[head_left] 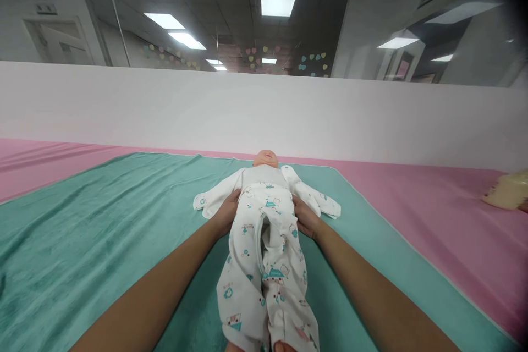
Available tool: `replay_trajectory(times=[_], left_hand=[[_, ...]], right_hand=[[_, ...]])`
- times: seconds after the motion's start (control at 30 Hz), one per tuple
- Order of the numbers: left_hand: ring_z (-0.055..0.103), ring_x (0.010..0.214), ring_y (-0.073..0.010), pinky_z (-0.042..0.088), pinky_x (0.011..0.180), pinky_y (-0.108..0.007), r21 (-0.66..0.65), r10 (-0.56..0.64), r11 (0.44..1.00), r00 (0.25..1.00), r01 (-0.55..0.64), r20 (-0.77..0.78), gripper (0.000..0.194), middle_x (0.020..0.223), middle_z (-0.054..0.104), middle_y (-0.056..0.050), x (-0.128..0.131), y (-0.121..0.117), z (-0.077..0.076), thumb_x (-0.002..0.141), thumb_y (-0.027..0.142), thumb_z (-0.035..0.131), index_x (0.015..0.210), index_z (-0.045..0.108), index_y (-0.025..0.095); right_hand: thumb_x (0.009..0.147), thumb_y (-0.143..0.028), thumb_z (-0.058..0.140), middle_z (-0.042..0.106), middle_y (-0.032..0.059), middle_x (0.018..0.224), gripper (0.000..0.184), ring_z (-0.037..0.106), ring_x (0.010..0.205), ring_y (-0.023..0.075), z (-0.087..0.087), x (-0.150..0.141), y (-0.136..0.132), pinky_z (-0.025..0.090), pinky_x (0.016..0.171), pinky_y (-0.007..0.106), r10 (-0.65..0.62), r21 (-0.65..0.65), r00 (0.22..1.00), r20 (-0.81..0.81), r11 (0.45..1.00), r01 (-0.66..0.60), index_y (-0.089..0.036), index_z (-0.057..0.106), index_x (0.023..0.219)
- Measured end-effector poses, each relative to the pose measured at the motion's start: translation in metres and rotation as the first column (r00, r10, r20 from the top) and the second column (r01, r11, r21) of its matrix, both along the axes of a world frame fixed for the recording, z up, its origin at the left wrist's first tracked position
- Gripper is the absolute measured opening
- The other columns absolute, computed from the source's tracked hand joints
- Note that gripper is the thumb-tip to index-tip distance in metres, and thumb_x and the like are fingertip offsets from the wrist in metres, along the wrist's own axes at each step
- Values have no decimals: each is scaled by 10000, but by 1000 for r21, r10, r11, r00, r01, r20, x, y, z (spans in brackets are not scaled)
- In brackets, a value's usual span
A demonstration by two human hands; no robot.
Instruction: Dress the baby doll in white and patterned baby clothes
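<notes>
A baby doll (266,158) lies on its back, head away from me, on a green blanket. It wears a white top (264,176) with the sleeves spread out to both sides. White printed baby pants (245,253), with an opening at the crotch, cover its legs up to the waist; bits of its feet show at the bottom edge. My left hand (226,213) is closed on the left side of the pants near the waistband, its fingertips partly hidden. On the opposite side, my right hand (306,217) grips the pants at the same height, fingers tucked behind the cloth.
The green blanket (124,214) lies wrinkled over a pink cover (433,209). Behind it stands a low white wall (264,115) with a large glass pane above. At the far right edge is a pale yellowish object (509,190), partly cut off.
</notes>
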State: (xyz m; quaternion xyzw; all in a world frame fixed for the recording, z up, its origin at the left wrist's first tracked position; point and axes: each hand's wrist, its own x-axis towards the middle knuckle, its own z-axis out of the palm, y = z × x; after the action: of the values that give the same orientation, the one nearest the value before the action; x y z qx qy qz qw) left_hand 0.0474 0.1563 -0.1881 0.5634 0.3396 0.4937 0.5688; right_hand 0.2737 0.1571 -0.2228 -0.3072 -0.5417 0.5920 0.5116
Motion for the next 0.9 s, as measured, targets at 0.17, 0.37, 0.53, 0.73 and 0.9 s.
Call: replay_trajectory(times=[0.17,0.37,0.53,0.73,0.9], left_hand=[[574,731,-171,425,614,-254,49,167,985,983,-164,-77,276,792,634,-20,-6,7,-4,615,255,639,862,555,166],[549,664,-139,390,589,-233,64,173,983,984,-171,-30,258,716,607,21,-12,12,-5,588,258,627,817,553,167],[544,640,-149,382,574,-246,66,128,990,988,-122,-85,320,748,623,1,-14,13,-7,651,375,604,892,568,167],[551,803,-186,408,721,-283,303,352,915,893,-266,-279,322,840,618,-32,-15,17,-7,741,437,550,927,593,178],[534,988,-205,384,850,-297,339,313,917,905,-209,-289,363,1072,607,-54,-14,17,-5,789,449,491,1035,578,197]], right_hand=[[639,-165,579,676,40,889,430,622,813,200,4,3,-1,477,682,297,-27,-18,999,-40,999,27,-202,602,1067],[652,-216,554,640,25,778,299,565,668,152,7,7,-1,431,587,250,-88,-53,996,-10,995,87,-175,618,941],[711,-347,598,546,-11,675,186,496,610,113,7,10,-2,410,569,227,-155,-25,987,34,987,156,-183,577,795],[711,-495,604,496,-17,629,313,439,593,114,8,13,5,392,561,237,-431,221,861,269,898,380,-187,550,688],[733,-421,603,588,21,886,263,510,843,163,27,9,3,396,778,280,-422,371,833,358,883,288,-200,615,876]])
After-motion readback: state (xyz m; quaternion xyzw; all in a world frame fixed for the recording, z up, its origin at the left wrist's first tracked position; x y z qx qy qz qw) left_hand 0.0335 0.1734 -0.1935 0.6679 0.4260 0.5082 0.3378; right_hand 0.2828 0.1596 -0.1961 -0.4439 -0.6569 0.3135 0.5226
